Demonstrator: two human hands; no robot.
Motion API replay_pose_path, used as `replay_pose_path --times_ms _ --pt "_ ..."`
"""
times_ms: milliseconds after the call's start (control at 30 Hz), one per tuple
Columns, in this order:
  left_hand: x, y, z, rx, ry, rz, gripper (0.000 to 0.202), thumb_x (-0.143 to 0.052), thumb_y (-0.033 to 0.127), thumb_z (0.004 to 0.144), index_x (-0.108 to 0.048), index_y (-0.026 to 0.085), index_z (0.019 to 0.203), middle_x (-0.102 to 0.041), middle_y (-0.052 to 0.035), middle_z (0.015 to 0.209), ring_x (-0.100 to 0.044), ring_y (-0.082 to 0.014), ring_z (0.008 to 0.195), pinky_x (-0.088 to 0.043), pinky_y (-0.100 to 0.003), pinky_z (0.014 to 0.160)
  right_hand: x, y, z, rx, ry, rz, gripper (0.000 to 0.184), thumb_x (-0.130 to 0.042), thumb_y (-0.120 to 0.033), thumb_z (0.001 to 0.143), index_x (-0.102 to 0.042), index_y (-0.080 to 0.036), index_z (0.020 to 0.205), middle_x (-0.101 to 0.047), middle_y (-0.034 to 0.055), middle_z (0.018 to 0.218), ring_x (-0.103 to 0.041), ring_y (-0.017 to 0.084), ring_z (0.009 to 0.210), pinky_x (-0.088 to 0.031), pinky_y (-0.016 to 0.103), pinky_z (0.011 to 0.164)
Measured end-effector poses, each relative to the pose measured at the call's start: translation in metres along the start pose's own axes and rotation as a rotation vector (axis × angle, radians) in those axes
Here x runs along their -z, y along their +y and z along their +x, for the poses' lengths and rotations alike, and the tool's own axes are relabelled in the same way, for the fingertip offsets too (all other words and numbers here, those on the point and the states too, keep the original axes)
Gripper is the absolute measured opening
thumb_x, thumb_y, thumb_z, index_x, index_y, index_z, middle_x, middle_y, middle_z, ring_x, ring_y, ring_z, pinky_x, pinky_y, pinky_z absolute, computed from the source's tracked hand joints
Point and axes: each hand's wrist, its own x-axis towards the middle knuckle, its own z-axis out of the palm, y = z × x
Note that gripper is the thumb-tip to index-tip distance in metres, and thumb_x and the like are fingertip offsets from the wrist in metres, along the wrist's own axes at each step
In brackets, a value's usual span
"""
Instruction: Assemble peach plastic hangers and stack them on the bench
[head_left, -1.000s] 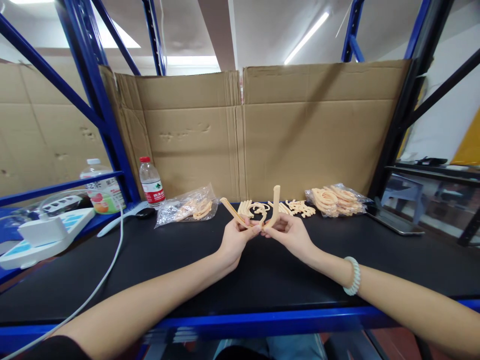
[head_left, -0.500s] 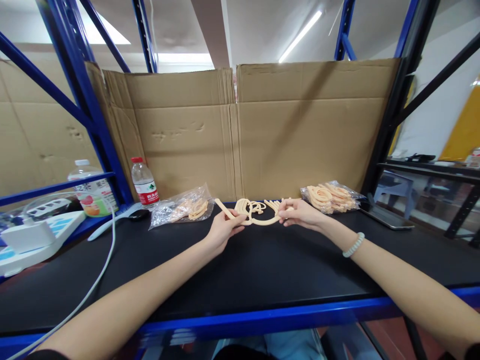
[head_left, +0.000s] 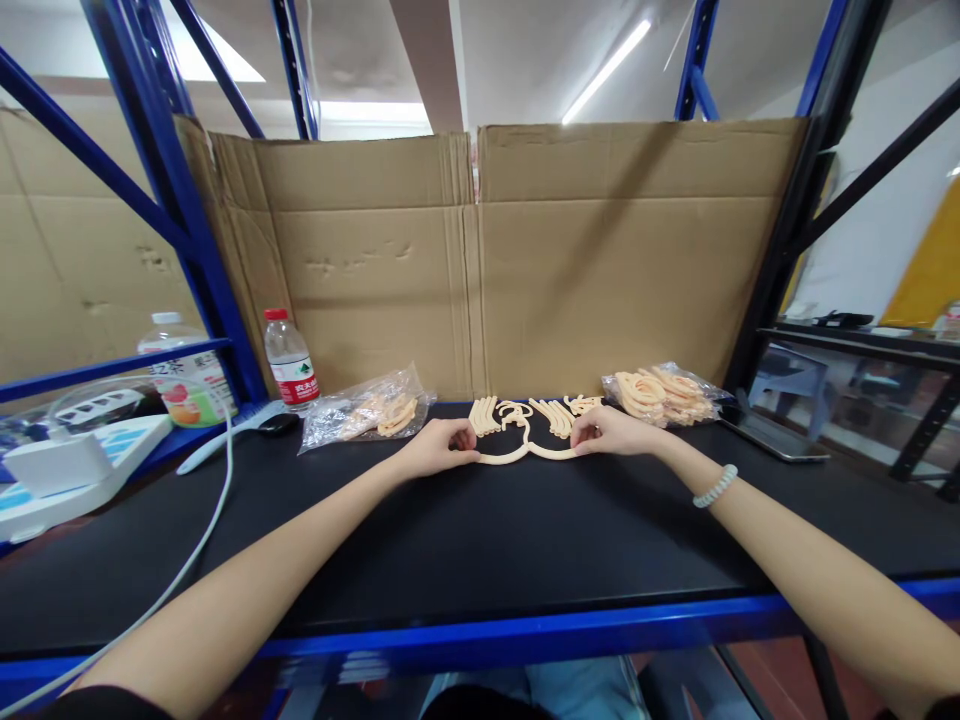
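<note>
My left hand point(head_left: 441, 446) is closed in a pinch on the outer end of a pale cream curved strip point(head_left: 504, 460), which lies on the black tabletop. On the other side, my right hand point(head_left: 609, 432) pinches the outer end of a second curved strip point(head_left: 553, 454). The two strips meet in the middle, where a thin wavy strip point(head_left: 526, 432) runs upward. Just behind them lie rows of short cream strips, one row on the left point(head_left: 485, 416) and one on the right point(head_left: 553, 418), with small curled pieces point(head_left: 513, 411) between.
A clear bag of cream pieces point(head_left: 366, 412) lies left, another bag point(head_left: 664, 393) right. Further left stand a red-capped bottle point(head_left: 291, 362), a larger bottle point(head_left: 191, 385) and a power strip point(head_left: 112, 455) with a white cable. A phone-like slab point(head_left: 780, 435) lies right. Cardboard point(head_left: 615, 260) walls the back.
My left hand has moved slightly left and its strip, tilted up before, now lies flat. My right hand has shifted right, uncovering the right row of strips.
</note>
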Motion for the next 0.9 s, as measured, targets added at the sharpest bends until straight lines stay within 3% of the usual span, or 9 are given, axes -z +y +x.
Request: replay_pose_path --times_ms 167,367,600,900 --pt "0.0015 0.0058 -0.0017 -0.092 -0.094 0.197 0.012 -0.062 0.029 0.077 -0.061 0.017 0.075 -0.064 -0.0004 0.073 -0.059 -0.014 0.069 -0.042 -0.022 0.065 -0.0009 0.0009 -0.0002 -0.009 0.001 -0.074 0.018 -0.062 -0.03 0.075 -0.069 -0.014 0.077 -0.067 0.0054 0.075 -0.06 0.017 0.07 -0.044 0.026 0.063" --pt "0.0024 0.0033 -0.0004 -0.111 -0.086 0.347 0.013 -0.059 0.03 0.08 -0.063 0.017 0.079 -0.064 -0.0019 0.076 -0.059 -0.0151 0.07 -0.041 -0.023 0.064 -0.0023 0.0005 -0.0005 -0.023 0.039 -0.228 0.013 -0.062 -0.025 0.075 -0.07 -0.015 0.075 -0.066 0.0051 0.077 -0.057 0.016 0.071 -0.042 0.026 0.065" --pt "0.0011 0.0036 -0.0015 -0.125 -0.075 0.408 0.012 -0.059 0.029 0.08 -0.062 0.018 0.078 -0.063 -0.001 0.075 -0.057 -0.0145 0.067 -0.039 -0.022 0.061 -0.0036 0.0045 0.0003 -0.037 0.018 -0.189 0.009 -0.062 -0.017 0.073 -0.069 -0.014 0.077 -0.067 0.0047 0.077 -0.059 0.016 0.07 -0.044 0.025 0.065" --pt "-0.0005 0.0013 -0.0015 -0.116 -0.066 0.421 0.013 -0.056 0.029 0.082 -0.063 0.018 0.079 -0.063 -0.0018 0.075 -0.058 -0.0145 0.067 -0.04 -0.022 0.062 -0.0084 0.0023 0.0034 -0.1 0.087 -0.232 0.007 -0.061 -0.013 0.072 -0.068 -0.015 0.073 -0.067 0.0037 0.071 -0.061 0.015 0.068 -0.044 0.025 0.065"
